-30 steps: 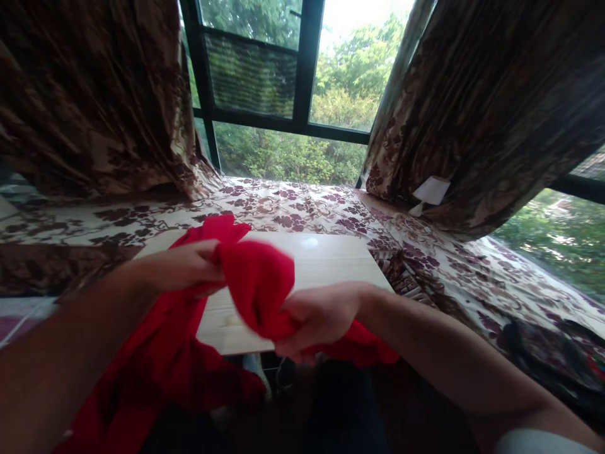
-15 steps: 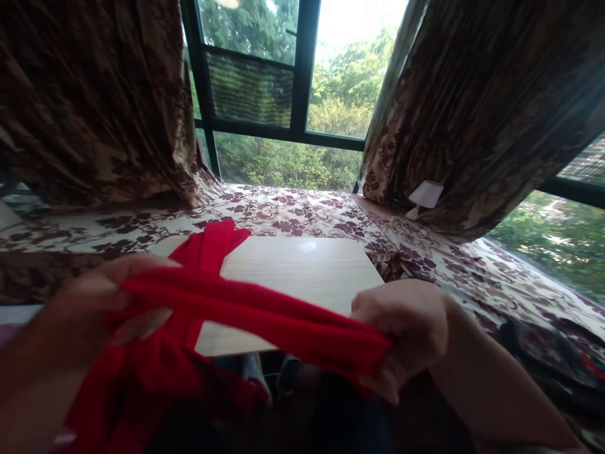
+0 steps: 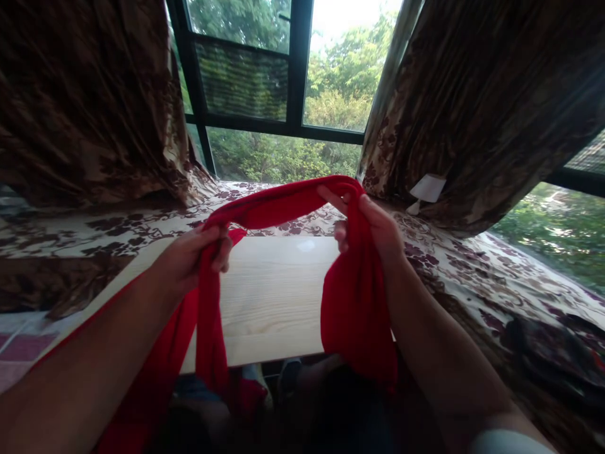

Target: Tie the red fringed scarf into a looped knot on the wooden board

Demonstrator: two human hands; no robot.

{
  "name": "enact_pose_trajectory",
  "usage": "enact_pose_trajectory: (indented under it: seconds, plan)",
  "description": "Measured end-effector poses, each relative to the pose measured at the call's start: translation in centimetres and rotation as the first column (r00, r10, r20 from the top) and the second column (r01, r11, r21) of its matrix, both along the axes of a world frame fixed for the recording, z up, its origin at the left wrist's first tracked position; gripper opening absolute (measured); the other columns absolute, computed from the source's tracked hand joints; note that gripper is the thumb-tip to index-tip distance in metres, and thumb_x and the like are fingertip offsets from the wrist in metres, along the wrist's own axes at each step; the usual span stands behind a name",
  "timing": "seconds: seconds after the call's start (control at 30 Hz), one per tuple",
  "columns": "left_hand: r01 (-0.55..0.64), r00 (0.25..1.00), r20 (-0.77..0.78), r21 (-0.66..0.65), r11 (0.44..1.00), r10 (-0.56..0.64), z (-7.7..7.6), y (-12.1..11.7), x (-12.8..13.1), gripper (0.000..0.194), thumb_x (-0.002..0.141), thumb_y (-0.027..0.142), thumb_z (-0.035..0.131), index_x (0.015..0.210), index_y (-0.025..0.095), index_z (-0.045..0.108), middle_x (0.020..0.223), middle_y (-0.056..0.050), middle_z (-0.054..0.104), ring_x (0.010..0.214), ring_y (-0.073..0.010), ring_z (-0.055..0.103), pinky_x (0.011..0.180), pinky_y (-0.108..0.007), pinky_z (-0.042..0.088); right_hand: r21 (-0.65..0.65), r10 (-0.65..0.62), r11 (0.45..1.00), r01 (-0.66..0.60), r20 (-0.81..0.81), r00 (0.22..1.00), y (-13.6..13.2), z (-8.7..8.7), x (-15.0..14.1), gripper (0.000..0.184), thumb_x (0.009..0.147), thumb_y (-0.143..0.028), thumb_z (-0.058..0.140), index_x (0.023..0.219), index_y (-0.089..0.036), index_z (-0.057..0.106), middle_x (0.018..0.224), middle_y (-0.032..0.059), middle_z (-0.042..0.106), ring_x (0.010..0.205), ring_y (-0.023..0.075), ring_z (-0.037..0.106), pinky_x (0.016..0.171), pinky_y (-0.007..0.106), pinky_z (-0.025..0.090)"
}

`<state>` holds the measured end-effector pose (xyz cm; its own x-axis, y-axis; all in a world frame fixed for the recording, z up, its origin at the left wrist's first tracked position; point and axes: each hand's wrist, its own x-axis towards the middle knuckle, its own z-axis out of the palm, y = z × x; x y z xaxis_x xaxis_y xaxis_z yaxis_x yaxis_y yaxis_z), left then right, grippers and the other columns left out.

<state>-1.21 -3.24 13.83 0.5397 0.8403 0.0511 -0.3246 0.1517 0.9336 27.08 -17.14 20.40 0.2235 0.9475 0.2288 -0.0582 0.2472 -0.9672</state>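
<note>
Pale wood-grain tabletop (image 3: pixel 274 296) right here in front, red fabric (image 3: pixel 183 325) lying over its left side, spilling past the near edge, floral-covered window ledge (image 3: pixel 444 268) just behind, white-shaded lamp (image 3: pixel 428 188) standing there, dark bundle (image 3: pixel 558 356) out right

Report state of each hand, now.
Left hand: closed, holding the red cloth.
Right hand: holding the same red cloth, thumb and fingers on either side, one finger pointing out under the raised stretch.
</note>
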Motion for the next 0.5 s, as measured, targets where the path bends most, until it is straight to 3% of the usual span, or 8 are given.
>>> enact_pose_trajectory:
  seconds: [0.1, 0.23, 0.37, 0.43, 0.5]
  plan:
    - [-0.138, 0.989, -0.077, -0.165, 0.977, 0.127, -0.6, 4.8, 5.8, 0.008, 0.082, 0.018, 0.062, 0.087, 0.016, 0.056, 0.068, -0.003, 0.063, 0.042, -0.0088, 0.052, 0.038, -0.021, 0.045, -0.049, -0.120, 0.992, 0.117, -0.083, 0.989, 8.1, -1.1, 1.3, 0.034, 0.100, -0.049, 0.042, 0.108, -0.019, 0.054, 0.103, 0.0097, 0.072, 0.059, 0.0126, 0.064, 0.045, 0.021, 0.049]
    - [-0.215, 0.976, -0.059, -0.154, 0.964, 0.208, -1.1, 10.8, 11.1, 0.010, 0.086, 0.013, 0.056, 0.081, 0.017, 0.049, 0.059, 0.003, 0.049, 0.037, -0.0038, 0.038, 0.035, -0.015, 0.031, -0.158, -0.282, 0.952, 0.261, -0.126, 0.951, 16.4, -3.7, 4.4, 0.029, 0.100, -0.041, 0.048, 0.112, -0.016, 0.057, 0.096, 0.0082, 0.072, 0.055, 0.0123, 0.064, 0.043, 0.021, 0.048]
    - [-0.293, 0.953, -0.108, -0.079, 0.953, 0.284, -0.9, 15.4, 14.9, 0.013, 0.082, 0.015, 0.059, 0.078, 0.018, 0.047, 0.057, 0.004, 0.046, 0.037, -0.0048, 0.035, 0.036, -0.017, 0.027, -0.163, -0.342, 0.932, 0.325, -0.093, 0.935, 21.0, -5.4, 6.9, 0.029, 0.099, -0.035, 0.049, 0.119, -0.015, 0.055, 0.093, 0.0073, 0.072, 0.052, 0.0112, 0.062, 0.044, 0.022, 0.050]
    - [-0.325, 0.934, -0.163, -0.017, 0.946, 0.318, -1.8, 17.1, 16.2, 0.014, 0.079, 0.017, 0.062, 0.081, 0.019, 0.048, 0.056, 0.004, 0.045, 0.038, -0.0064, 0.036, 0.038, -0.019, 0.027, -0.150, -0.350, 0.930, 0.336, -0.085, 0.933, 22.6, -6.6, 7.8, 0.028, 0.100, -0.032, 0.047, 0.122, -0.016, 0.052, 0.094, 0.0067, 0.071, 0.052, 0.0106, 0.062, 0.045, 0.022, 0.052]
    - [-0.344, 0.909, -0.234, 0.041, 0.938, 0.344, -3.7, 18.4, 16.7, 0.016, 0.076, 0.020, 0.064, 0.086, 0.020, 0.051, 0.055, 0.005, 0.045, 0.040, -0.0087, 0.039, 0.041, -0.022, 0.030, -0.160, -0.337, 0.932, 0.325, -0.052, 0.940, 23.7, -8.6, 8.4, 0.027, 0.099, -0.029, 0.046, 0.123, -0.018, 0.051, 0.094, 0.0058, 0.070, 0.051, 0.0099, 0.061, 0.046, 0.022, 0.052]
